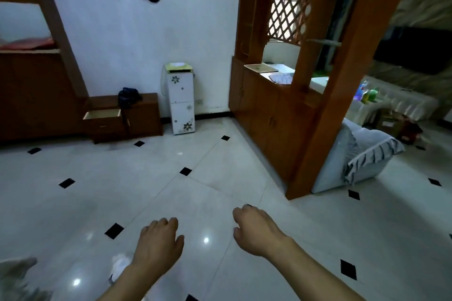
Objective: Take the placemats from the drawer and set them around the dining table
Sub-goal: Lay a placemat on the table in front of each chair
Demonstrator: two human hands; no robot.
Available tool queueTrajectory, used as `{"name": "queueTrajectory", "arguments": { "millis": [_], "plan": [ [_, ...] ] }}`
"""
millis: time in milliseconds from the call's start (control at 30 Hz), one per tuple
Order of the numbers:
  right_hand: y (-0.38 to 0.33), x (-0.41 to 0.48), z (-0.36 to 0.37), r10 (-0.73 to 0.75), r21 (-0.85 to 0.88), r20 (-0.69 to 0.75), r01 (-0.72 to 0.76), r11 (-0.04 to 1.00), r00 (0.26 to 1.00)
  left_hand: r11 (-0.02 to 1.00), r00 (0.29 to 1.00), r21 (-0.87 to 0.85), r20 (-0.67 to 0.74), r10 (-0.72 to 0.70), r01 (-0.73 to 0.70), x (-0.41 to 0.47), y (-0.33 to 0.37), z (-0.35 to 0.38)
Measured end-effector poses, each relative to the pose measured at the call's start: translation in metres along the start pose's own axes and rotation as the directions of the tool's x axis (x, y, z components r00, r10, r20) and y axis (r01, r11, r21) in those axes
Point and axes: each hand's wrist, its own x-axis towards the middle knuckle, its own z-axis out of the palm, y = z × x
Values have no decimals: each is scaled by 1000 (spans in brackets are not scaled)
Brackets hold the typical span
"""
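A low brown cabinet stands against the far wall, and its drawer (102, 114) is pulled out on the left side. The drawer's pale inside shows, but I cannot see any placemats in it from here. My left hand (157, 242) and my right hand (256, 230) hang over the tiled floor near the bottom of the view, well short of the cabinet. Both hands hold nothing, with fingers loosely curled downward. No dining table is in sight.
A white water dispenser (180, 100) stands right of the cabinet. A dark bag (128, 98) lies on the cabinet top. A wooden partition (281, 110) with lattice and lower cupboards stands at right, with a covered armchair (362, 154) behind it. White tiled floor (122, 190) stretches ahead.
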Motion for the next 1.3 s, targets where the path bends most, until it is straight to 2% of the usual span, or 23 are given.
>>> {"name": "queueTrajectory", "arguments": {
  "millis": [133,267,400,600,733,833,933,1067,1200,1300],
  "plan": [
    [18,83,6,-181,2,63,182,983,981,984,985,29,13,-174,173,43,-19,16],
    [19,174,11,-423,-10,117,427,904,899,901,904,74,-4,-428,427,56,-45,27],
    [-20,246,11,-645,-10,155,654,756,748,736,737,60,-8,-675,675,38,-65,19],
    [-136,301,16,-859,46,173,867,496,482,455,456,40,-118,-882,890,-4,-108,-3],
    [-208,325,24,-930,71,174,937,341,325,321,330,81,-148,-932,944,-18,-156,-5],
    [-253,352,34,-942,60,200,956,288,271,238,244,63,-112,-963,969,-19,-199,-2],
    [-293,379,44,-948,58,228,969,240,222,190,196,73,-85,-977,979,-18,-231,0],
    [-360,410,67,-964,61,247,992,112,93,98,102,54,-81,-991,994,-22,-262,-2],
    [-434,417,93,-958,147,277,989,-35,-75,-66,-59,58,-115,-992,996,-32,-278,-10],
    [-490,419,109,-933,195,282,965,-174,-225,-242,-234,65,-106,-966,968,-41,-284,-14]
  ]
}}
